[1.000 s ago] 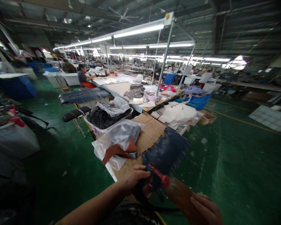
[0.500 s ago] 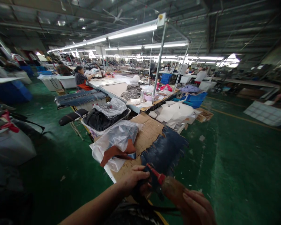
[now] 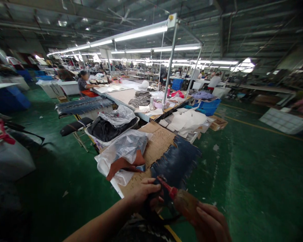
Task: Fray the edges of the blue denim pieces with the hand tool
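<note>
My left hand (image 3: 146,191) is closed on a dark strip (image 3: 151,208), thumb on top, in the lower middle of the head view. A squeeze glue bottle (image 3: 185,203) with a red nozzle and amber, translucent body is gripped in my right hand (image 3: 213,220). Its nozzle tip points left and sits at the dark strip, by my left thumb; whether it touches cannot be made out. Just beyond both hands, overlapping dark blue leather-like pieces (image 3: 178,159) with ragged edges lie on a cardboard-covered table (image 3: 160,136).
A clear plastic bag (image 3: 123,148) with brown pieces (image 3: 125,165) lies on the table's left. Behind it stands a white basket (image 3: 111,137) of black material. White sheets (image 3: 185,121) are piled farther right. A co-worker (image 3: 83,84) sits by the long worktable (image 3: 123,95).
The whole view has shifted slightly. My hands keep nearly the same pose, nozzle tip still at the strip. The dark strip's trailing end below the bottle has shifted a little.
</note>
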Tool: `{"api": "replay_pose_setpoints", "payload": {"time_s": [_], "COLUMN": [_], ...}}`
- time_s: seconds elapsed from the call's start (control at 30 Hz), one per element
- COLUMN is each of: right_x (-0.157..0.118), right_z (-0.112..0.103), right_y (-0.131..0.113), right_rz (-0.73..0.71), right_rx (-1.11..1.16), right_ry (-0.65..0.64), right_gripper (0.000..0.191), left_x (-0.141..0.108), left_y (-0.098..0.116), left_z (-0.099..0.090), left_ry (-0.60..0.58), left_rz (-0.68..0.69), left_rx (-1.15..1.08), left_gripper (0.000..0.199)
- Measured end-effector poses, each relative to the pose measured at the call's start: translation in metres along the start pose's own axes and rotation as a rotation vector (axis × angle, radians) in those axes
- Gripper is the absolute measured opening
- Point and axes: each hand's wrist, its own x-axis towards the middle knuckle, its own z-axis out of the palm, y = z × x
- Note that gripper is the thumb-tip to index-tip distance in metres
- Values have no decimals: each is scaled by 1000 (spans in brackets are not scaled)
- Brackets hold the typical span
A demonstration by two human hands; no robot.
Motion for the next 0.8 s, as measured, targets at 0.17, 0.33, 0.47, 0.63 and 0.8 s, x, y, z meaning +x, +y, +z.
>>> {"api": "replay_pose_setpoints", "payload": {"time_s": [0.17,0.33,0.47,0.63,0.8], "right_x": [-8,-26,-27,-25,-39], "right_z": [0,-18,-20,-13,-7], "right_y": [11,31,31,23,12], "right_rz": [240,526,563,590,681], "right_rx": [-38,215,349,393,571], "right_ry": [-35,-59,-58,-61,-116], "right_gripper": [26,25,24,19,21], "left_x": [-10,-24,-21,-18,-18], "left_y": [9,27,27,21,17], "left_z": [0,-7,-21,-32,-36], "left_ry": [-76,-35,6,73,101], "left_rz": [11,372,709,833,894], "left_rx": [258,947,1376,1547,1582], "left_gripper": [50,30,28,32,34]}}
